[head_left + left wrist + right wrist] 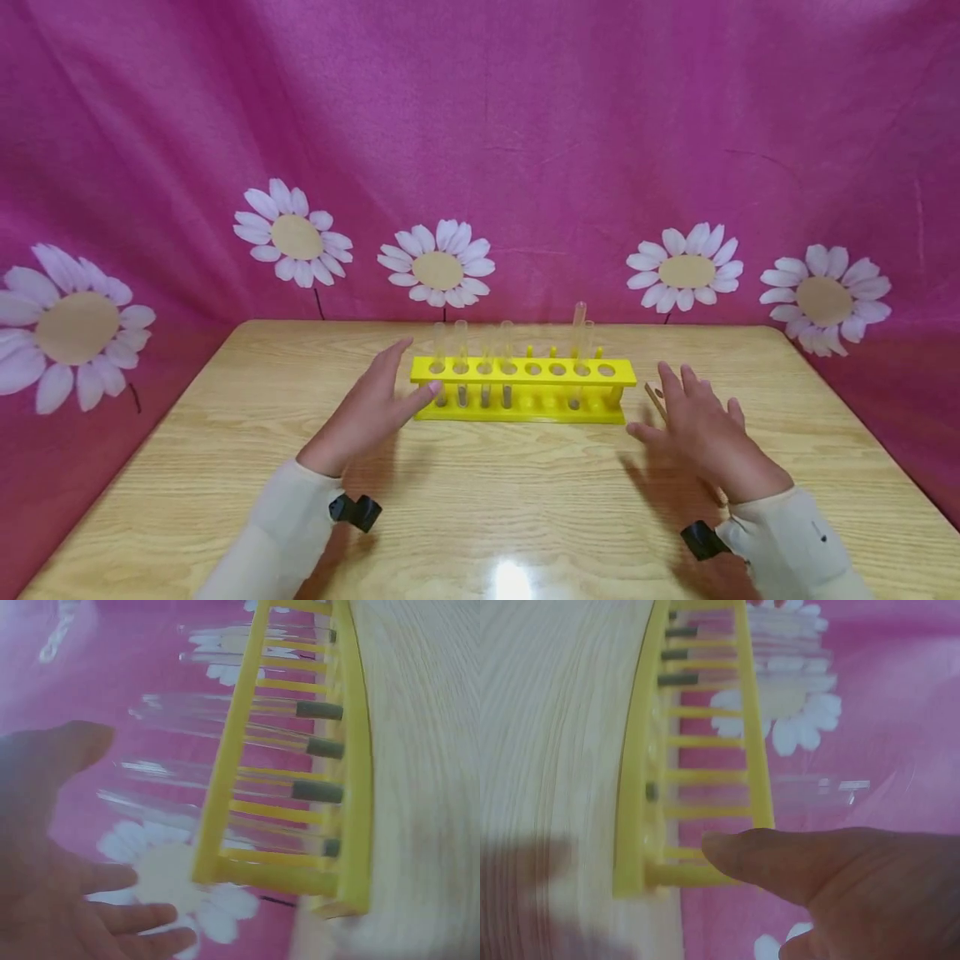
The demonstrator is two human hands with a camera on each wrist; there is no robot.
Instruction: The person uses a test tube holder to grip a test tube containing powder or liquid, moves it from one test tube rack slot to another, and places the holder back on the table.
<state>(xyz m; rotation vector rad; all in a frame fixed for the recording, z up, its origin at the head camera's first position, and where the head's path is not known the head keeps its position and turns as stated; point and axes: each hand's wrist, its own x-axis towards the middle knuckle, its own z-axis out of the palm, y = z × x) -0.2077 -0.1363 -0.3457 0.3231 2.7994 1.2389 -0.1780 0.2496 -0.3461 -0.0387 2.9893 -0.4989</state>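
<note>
A yellow test tube rack [525,380] stands upright on the wooden table. Several clear test tubes [507,335] fill the holes of its left half, with short dark grey contents low in them, plain in the left wrist view. Two more tubes [580,321] stand toward the right end, one rising higher. My left hand [366,412] is at the rack's left end, fingers spread, thumb tip overlapping the front corner. To the right of the rack hovers my right hand [708,437], fingers extended and thumb toward the rack's end. Neither hand holds anything.
A thin brown stick [656,402] lies on the table [480,500] beside the rack, partly hidden by the right hand. Behind the table hangs a pink cloth [555,167] with white flowers. Black straps [356,512] sit at both wrists.
</note>
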